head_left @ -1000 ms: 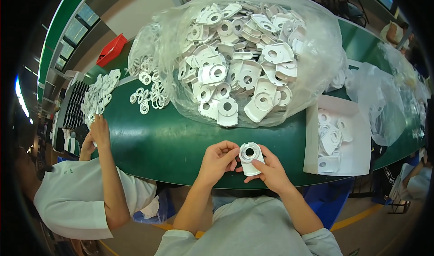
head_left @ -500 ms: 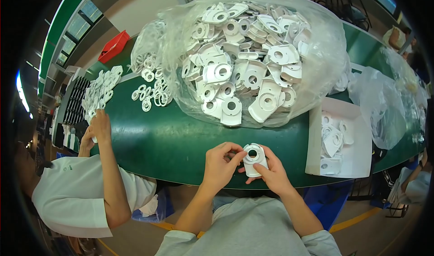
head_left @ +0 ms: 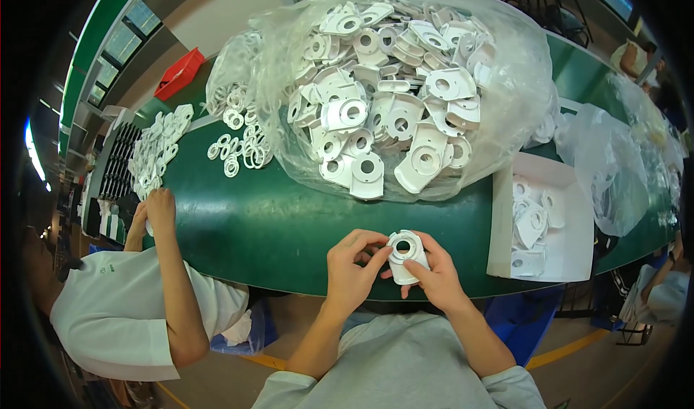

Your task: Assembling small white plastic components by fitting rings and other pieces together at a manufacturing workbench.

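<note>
Right hand [head_left: 439, 282] grasps a white plastic part with a round collar [head_left: 401, 266], thumb on top, fingers beneath, over the near edge of the glossy green table [head_left: 289, 225]. Collar faces up, probably to keep the hole in sight. Left hand [head_left: 350, 268]: thumb and index at the collar's left side; can't tell if they're pinching anything. Clear plastic bag [head_left: 517, 95] of similar white parts lies open on the far side, presumably for reach. White open-topped box [head_left: 500, 225] with more, right.
</note>
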Tool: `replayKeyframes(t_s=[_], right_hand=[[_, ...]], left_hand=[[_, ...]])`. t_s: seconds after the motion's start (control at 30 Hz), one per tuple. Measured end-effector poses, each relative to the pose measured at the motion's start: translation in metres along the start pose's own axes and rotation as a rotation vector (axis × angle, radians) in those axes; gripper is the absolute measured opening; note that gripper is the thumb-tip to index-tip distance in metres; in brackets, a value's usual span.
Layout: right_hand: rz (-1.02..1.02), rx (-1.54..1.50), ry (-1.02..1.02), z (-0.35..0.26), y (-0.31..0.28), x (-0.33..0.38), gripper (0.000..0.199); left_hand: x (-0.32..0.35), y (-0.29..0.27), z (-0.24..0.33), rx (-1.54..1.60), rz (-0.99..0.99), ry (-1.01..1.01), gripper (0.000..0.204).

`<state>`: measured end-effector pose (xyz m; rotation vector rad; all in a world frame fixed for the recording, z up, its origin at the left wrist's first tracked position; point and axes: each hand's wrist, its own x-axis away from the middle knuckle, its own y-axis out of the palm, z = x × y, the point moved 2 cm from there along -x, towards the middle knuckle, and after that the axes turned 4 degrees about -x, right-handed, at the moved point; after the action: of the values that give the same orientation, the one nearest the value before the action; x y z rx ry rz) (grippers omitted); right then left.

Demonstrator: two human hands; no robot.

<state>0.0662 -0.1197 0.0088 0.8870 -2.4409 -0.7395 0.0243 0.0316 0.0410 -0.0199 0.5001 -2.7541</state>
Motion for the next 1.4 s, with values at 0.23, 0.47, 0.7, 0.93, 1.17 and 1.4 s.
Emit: replayKeyframes(t_s=[0.23, 0.47, 0.7, 0.93, 1.17, 1.4], right_hand=[[-0.007, -0.043, 0.026, 0.000, -0.004, 0.000, 0.041], [0.004, -0.039, 0.034, -0.001, -0.002, 0.001, 0.040], [0.042, 0.075, -0.012, 0.000, 0.005, 0.000, 0.042], [-0.035, -0.043, 0.059, -0.003, 0.000, -0.003, 0.039], [-0.029, -0.159, 0.086, 0.001, -0.004, -0.004, 0.043], [0.019, 0.000, 0.049, 0.000, -0.001, -0.003, 0.045]], left_hand=[[0.007, 0.007, -0.008, 0.077, 0.053, 0.004, 0.014], [0.014, 0.010, -0.007, 0.078, 0.102, -0.004, 0.014], [0.014, 0.011, -0.006, 0.042, 0.151, -0.060, 0.014], [-0.002, 0.010, -0.020, 0.162, 0.127, -0.191, 0.008], [-0.002, 0.018, -0.008, 0.167, 0.134, -0.246, 0.009], [0.001, 0.021, -0.009, 0.028, 0.228, -0.142, 0.010]])
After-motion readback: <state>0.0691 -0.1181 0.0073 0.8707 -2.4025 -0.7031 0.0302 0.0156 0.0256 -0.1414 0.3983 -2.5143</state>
